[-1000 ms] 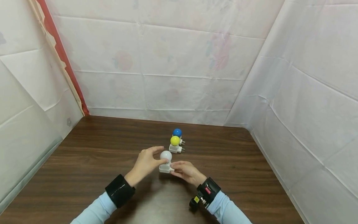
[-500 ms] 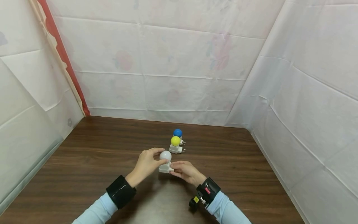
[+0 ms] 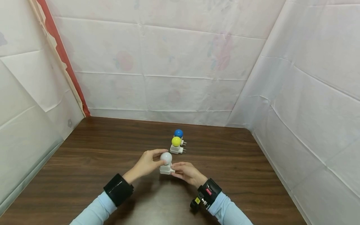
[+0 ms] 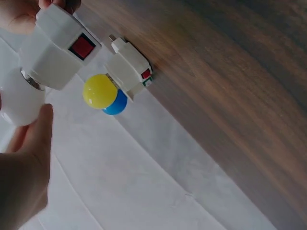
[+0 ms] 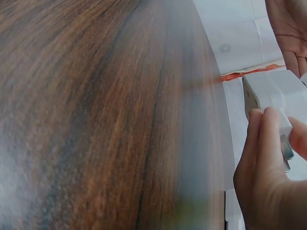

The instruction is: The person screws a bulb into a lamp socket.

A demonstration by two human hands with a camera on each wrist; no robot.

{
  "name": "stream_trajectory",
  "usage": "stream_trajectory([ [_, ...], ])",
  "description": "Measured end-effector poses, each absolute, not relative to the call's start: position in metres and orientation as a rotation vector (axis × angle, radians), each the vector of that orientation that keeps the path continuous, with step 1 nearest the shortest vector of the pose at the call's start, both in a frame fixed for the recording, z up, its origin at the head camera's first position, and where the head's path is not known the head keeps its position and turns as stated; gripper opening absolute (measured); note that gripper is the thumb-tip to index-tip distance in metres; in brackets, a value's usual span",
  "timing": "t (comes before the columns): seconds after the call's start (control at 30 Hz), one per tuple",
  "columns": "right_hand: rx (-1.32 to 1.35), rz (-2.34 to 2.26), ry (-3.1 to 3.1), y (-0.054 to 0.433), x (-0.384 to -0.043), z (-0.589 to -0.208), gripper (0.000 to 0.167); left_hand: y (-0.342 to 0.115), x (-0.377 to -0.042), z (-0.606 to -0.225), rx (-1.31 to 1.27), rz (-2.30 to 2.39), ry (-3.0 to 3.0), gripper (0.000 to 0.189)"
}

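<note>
A white round bulb (image 3: 166, 157) sits in a white plug-in socket (image 3: 165, 169), held upright over the table. My left hand (image 3: 147, 162) holds the bulb between thumb and fingers. On the socket's right, my right hand (image 3: 189, 173) pinches the plug end; in the right wrist view its fingers lie along the socket body (image 5: 278, 93) and a metal prong shows beside them. The left wrist view shows a red switch (image 4: 82, 46) on the socket and the bulb's metal collar (image 4: 32, 80) partly exposed. The bulb's far side is hidden in the head view.
Just behind the hands stands a socket with a yellow bulb (image 3: 176, 141), its prongs pointing right. Close behind it is another with a blue bulb (image 3: 178, 133). White sheeting (image 3: 168, 62) encloses the back and sides of the brown wooden table (image 3: 84, 156).
My left hand's fingers have shifted slightly round the bulb, and its wrist has dropped a little to the left. The right hand keeps its hold on the plug end, nearly still.
</note>
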State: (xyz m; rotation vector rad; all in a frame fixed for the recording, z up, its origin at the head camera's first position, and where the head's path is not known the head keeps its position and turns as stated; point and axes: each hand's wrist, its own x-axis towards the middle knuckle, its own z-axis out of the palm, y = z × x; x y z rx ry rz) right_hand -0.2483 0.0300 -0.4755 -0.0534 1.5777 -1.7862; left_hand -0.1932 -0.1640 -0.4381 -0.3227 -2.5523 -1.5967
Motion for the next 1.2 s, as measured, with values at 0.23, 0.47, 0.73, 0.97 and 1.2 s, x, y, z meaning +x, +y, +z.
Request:
stream_trajectory([
  [0.23, -0.058, -1.777, 1.58, 0.03, -0.248, -0.474, 0.034, -0.167, -0.193, -0.44, -0.4, -1.722, -2.545, 0.041],
  [0.47, -0.057, -1.776, 1.594, 0.03, -0.246, -0.473, 0.034, -0.168, -0.192, -0.439, -0.411, -1.744, -2.545, 0.042],
  [0.73, -0.065, -1.787, 1.605, 0.029, -0.247, -0.473, 0.032, -0.161, -0.187, -0.435, -0.277, -1.567, -2.524, 0.05],
  [0.97, -0.064, -1.8, 1.592, 0.028, -0.247, -0.472, 0.028, -0.149, -0.183, -0.429, -0.094, -1.226, -2.499, 0.047],
  [1.2, -0.078, -1.796, 1.602, 0.028, -0.246, -0.469, 0.029, -0.148, -0.182, -0.425, -0.092, -1.199, -2.499, 0.043],
])
